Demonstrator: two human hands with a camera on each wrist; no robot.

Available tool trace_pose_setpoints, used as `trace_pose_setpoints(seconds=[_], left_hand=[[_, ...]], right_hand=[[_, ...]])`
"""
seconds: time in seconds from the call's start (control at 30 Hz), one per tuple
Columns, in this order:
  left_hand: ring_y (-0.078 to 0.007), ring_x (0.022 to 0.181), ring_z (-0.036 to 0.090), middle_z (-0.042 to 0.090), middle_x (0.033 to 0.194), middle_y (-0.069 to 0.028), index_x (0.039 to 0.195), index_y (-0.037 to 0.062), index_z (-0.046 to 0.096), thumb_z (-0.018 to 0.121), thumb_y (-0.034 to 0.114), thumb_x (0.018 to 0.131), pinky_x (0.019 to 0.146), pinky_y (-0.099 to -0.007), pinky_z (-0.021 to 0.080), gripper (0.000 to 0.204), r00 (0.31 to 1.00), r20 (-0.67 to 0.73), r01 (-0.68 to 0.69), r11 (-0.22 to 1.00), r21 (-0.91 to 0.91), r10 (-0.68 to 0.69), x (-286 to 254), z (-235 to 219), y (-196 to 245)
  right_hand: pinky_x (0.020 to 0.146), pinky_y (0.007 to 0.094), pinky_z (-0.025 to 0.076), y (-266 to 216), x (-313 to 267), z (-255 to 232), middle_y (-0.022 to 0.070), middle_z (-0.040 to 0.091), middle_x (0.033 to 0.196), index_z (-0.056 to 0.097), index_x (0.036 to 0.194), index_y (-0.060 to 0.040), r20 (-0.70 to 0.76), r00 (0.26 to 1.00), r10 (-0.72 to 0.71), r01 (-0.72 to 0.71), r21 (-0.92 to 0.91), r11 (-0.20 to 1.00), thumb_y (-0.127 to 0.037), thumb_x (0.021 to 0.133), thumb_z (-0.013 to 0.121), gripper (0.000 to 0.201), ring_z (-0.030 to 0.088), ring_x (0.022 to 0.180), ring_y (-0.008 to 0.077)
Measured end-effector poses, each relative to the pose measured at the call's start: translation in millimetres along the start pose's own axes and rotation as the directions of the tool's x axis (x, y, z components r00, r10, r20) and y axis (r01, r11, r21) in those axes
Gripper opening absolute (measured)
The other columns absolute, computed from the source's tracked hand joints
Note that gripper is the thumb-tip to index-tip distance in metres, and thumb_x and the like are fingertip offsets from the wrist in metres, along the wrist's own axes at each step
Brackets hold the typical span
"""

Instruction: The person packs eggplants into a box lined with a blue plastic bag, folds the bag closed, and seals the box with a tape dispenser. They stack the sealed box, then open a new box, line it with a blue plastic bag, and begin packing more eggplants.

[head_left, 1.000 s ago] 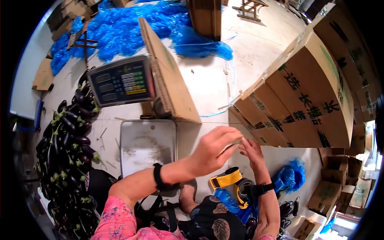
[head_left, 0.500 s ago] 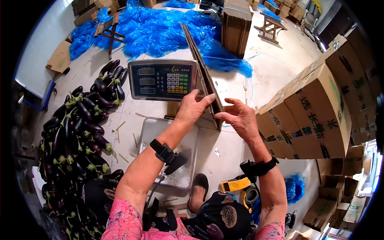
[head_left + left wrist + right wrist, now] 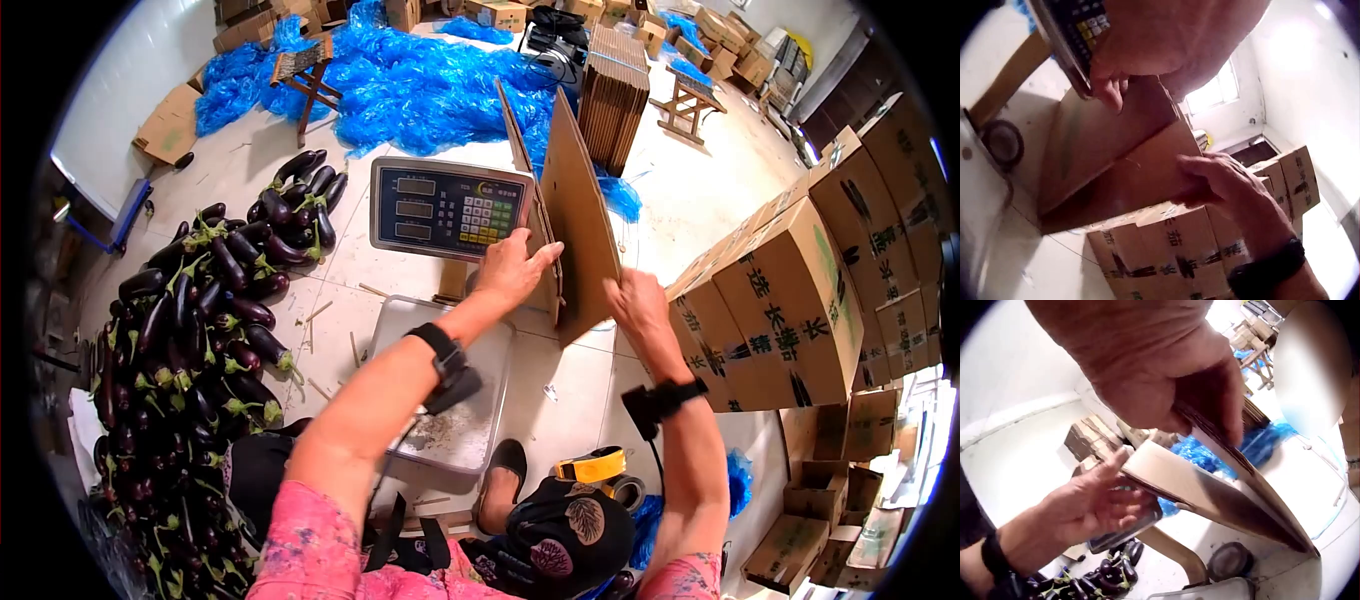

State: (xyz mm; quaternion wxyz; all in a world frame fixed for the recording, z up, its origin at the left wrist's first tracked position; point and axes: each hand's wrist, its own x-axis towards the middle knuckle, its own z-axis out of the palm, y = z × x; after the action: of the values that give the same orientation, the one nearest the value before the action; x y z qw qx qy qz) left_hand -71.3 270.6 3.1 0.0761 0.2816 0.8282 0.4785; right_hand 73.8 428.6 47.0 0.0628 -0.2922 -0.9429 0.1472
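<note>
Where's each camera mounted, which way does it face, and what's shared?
Head: worn on the head, looks forward and down at the brown folded cardboard carton and dark purple eggplants; shows left hand, right hand, pink floral sleeves.
Left wrist: on that wrist, looks past the left hand at the carton; right hand shows too.
Right wrist: on that wrist, looks past the right hand along the carton; left hand shows too.
Wrist views share carton, both hands.
</note>
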Motion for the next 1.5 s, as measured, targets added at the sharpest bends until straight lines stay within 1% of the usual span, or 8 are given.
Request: trace_pose_setpoints(seconds=[0.1,0.23,0.57,0.87,0.93,0.97,1.2,1.5], left_hand=[[-0.0475,0.103,0.064,0.068,0.108,-0.0282,0.120,0.0016,0.067,0.061,0.056,0.091,0.091,-0.0493,0.050,0.062,0.913,0.406,0.037,0.999,0.028,-0.045,-8,-43,-2],[-0.0173,0.075,0.070,0.071,0.090,-0.0115,0.119,-0.0020,0.065,0.060,0.035,0.096,0.069,-0.0326,0.056,0.044,0.698,0.706,0.061,0.992,0.109,-0.121,-22,-105,6],[-0.0204,0.078,0.070,0.072,0.088,-0.0178,0.117,-0.0028,0.064,0.065,0.024,0.091,0.071,-0.0348,0.054,0.038,0.742,0.610,-0.327,0.944,-0.035,0.279,-88,-203,43],[-0.0133,0.079,0.067,0.069,0.094,-0.0076,0.126,0.0004,0.060,0.056,0.022,0.100,0.068,-0.0251,0.053,0.035,0.849,0.525,0.139,0.983,-0.117,-0.058,-114,-288,41],[-0.0119,0.084,0.065,0.067,0.105,-0.0066,0.132,0.0016,0.056,0.057,0.025,0.100,0.070,-0.0244,0.052,0.039,0.886,0.464,0.079,0.987,-0.140,-0.005,-122,-299,51],[-0.0114,0.086,0.065,0.065,0.110,-0.0063,0.134,0.0023,0.055,0.057,0.026,0.100,0.070,-0.0241,0.052,0.041,0.912,0.409,0.025,0.988,-0.154,0.041,-129,-303,61],[-0.0276,0.143,0.041,0.038,0.156,-0.0137,0.158,0.0152,0.030,0.043,0.060,0.100,0.100,-0.0468,0.049,0.074,0.956,-0.072,-0.292,0.906,-0.306,0.284,-127,-353,61],[-0.0304,0.140,0.036,0.032,0.156,-0.0180,0.158,0.0032,0.016,0.069,0.066,0.084,0.107,-0.0458,0.036,0.111,0.995,-0.006,0.090,0.902,-0.422,-0.102,-140,-319,43]], right_hand=[[0.074,0.0539,0.054,34,-74,-36,0.0292,0.067,0.082,0.067,0.083,0.0031,0.233,0.962,-0.144,0.136,0.052,0.989,-0.037,0.084,0.064,0.040,0.066,0.080,0.0481],[0.066,0.0429,0.052,45,-143,-68,0.0232,0.067,0.079,0.060,0.124,0.0008,0.522,0.851,-0.062,-0.091,0.262,0.961,-0.041,0.080,0.076,0.063,0.066,0.070,0.0367],[0.081,0.0550,0.050,37,-91,-29,0.0279,0.067,0.089,0.071,0.100,-0.0025,-0.019,0.999,-0.044,0.045,0.089,0.995,-0.030,0.083,0.064,0.033,0.064,0.090,0.0480],[0.068,0.0287,0.054,-81,-205,-195,0.0114,0.074,0.082,0.067,0.119,-0.0039,-0.594,0.797,-0.108,0.346,0.302,0.889,-0.017,0.090,0.066,0.031,0.071,0.072,0.0125],[0.059,0.0393,0.053,-116,-235,-218,0.0224,0.065,0.073,0.067,0.097,-0.0015,-0.640,0.755,-0.144,0.455,0.353,0.817,-0.013,0.087,0.064,0.016,0.069,0.066,0.0352],[0.066,0.0297,0.054,-122,-249,-225,0.0117,0.073,0.085,0.066,0.116,0.0000,-0.573,0.784,-0.238,0.435,0.233,0.870,-0.013,0.090,0.067,0.029,0.069,0.074,0.0135],[0.061,0.0489,0.047,-178,-313,-219,0.0188,0.059,0.074,0.056,0.091,-0.0019,-0.254,0.848,-0.466,0.527,0.301,0.795,-0.014,0.088,0.065,0.015,0.060,0.072,0.0419],[0.070,0.0537,0.048,-188,-283,-74,0.0275,0.064,0.082,0.060,0.093,-0.0004,0.194,0.870,-0.453,0.361,0.374,0.854,-0.025,0.090,0.059,0.025,0.061,0.082,0.0493]])
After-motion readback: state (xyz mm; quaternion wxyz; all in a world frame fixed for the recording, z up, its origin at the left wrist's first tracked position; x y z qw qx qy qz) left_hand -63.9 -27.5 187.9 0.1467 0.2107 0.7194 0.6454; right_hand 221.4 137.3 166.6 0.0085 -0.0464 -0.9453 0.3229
